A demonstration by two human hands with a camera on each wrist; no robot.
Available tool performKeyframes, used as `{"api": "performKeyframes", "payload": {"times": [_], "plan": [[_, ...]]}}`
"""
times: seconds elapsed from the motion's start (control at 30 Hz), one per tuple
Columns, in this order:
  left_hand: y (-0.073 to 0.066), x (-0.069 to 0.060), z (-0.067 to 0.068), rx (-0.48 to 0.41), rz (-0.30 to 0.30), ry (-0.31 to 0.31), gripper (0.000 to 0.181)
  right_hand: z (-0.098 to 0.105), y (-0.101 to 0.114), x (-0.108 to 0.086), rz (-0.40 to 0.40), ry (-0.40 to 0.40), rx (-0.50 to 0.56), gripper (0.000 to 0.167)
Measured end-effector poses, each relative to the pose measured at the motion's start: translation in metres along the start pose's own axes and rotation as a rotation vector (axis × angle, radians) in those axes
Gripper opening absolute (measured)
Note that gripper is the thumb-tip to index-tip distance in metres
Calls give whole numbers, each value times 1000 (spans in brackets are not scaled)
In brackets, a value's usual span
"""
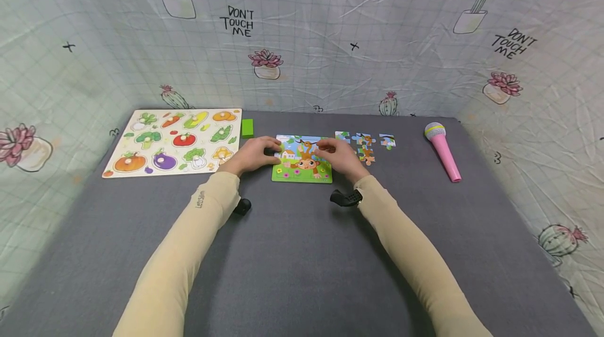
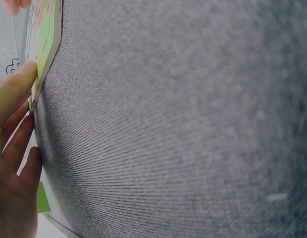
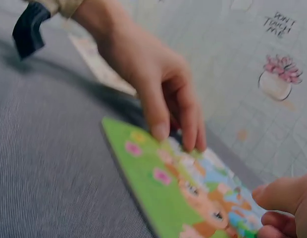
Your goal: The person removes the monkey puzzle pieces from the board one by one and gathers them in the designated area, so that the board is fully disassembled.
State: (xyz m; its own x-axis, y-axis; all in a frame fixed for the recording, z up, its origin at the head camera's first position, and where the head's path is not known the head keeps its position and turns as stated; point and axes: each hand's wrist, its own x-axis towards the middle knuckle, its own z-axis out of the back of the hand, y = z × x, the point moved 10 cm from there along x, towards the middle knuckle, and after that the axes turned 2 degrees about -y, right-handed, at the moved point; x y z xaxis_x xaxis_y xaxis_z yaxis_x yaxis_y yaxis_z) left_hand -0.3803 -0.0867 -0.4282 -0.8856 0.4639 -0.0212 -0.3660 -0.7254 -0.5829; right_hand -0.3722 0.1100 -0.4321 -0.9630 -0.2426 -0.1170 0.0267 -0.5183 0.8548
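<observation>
A jigsaw puzzle board (image 1: 302, 174) with a monkey picture and a green lower edge lies flat on the table between both hands. My left hand (image 1: 253, 154) grips the board's left edge; in the left wrist view the thumb (image 2: 25, 70) lies over that edge and the other fingers are beside it. With bent fingers, my right hand (image 1: 343, 156) reaches over the board's upper right part. In the right wrist view its thumb (image 3: 280, 193) is close above the picture; whether it pinches a piece is hidden. Several loose jigsaw pieces (image 1: 366, 155) lie just right of that hand.
Left of the board lies a white vegetable puzzle board (image 1: 155, 173), with a green block (image 1: 247, 128) by its right edge. A pink toy microphone (image 1: 444, 154) lies at the right. A patterned cloth (image 1: 302, 75) hangs behind the grey table (image 1: 292, 263).
</observation>
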Motion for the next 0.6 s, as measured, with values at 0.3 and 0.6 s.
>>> {"api": "performKeyframes", "payload": {"times": [0.3,0.6], "plan": [[2,1,0,18,-11,-3,41,-7,-1,3,51,43,-99,45],[-2,-1,1,-8,-37,-11,40,-15,9,5,185,71,-287,43]]}}
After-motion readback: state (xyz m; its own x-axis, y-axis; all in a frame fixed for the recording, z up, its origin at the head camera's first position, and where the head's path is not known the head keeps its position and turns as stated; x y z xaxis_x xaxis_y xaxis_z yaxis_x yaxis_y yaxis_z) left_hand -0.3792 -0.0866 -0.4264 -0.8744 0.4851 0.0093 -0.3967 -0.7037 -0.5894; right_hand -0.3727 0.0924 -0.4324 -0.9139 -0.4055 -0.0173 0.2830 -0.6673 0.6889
